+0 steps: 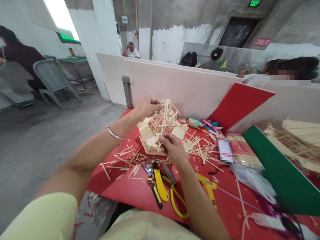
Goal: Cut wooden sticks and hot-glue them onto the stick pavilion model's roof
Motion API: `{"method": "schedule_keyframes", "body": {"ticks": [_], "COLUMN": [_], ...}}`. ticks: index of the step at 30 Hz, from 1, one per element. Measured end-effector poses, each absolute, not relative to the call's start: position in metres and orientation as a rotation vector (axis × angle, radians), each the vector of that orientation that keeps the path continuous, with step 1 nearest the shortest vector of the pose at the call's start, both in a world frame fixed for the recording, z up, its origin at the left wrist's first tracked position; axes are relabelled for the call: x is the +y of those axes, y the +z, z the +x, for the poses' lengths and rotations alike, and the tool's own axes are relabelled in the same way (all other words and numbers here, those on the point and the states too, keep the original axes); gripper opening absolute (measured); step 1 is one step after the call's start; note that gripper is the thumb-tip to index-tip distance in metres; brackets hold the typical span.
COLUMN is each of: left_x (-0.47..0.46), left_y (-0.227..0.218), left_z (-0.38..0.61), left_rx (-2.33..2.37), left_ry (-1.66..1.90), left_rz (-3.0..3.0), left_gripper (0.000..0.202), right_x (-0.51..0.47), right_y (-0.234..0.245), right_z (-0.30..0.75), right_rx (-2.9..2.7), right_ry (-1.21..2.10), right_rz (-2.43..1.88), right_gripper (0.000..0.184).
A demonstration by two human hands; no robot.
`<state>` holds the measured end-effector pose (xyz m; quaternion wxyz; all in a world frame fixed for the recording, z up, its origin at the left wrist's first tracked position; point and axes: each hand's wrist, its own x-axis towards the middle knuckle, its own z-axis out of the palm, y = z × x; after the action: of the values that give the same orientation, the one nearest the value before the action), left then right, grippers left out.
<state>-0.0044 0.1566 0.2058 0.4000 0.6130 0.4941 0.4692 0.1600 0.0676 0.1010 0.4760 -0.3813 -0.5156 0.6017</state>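
Note:
A small house-like model (155, 142) of thin wooden sticks stands on the red table, with a flat plank-like base and an open pointed roof frame (172, 116). My left hand (147, 109) is closed in a pinch at the upper left of that roof frame, its fingertips touching sticks near the peak. Lower down, my right hand (173, 147) pinches a wooden stick (163, 128) by its lower end. This stick slants up across the front of the model towards the peak. Whether its top is joined there I cannot tell.
Loose sticks (200, 150) litter the red table (120, 186). Near me lie wire cutters (153, 186), a yellow-handled knife (160, 183), yellow-handled scissors (175, 195) and a yellow glue gun (208, 188). A white partition (175, 83) stands behind; other people sit beyond it.

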Motion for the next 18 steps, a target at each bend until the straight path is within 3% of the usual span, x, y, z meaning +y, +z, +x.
{"method": "schedule_keyframes", "body": {"ticks": [18], "left_x": [0.191], "left_y": [0.191], "left_z": [-0.006], "left_rx": [1.068], "left_ry": [1.102], "left_rz": [1.408], "left_gripper": [0.033], "right_x": [0.078], "right_y": [0.101], "right_z": [0.156], "right_rx": [-1.193], "right_ry": [1.552], "right_rz": [-0.921], "right_gripper": [0.033]}}
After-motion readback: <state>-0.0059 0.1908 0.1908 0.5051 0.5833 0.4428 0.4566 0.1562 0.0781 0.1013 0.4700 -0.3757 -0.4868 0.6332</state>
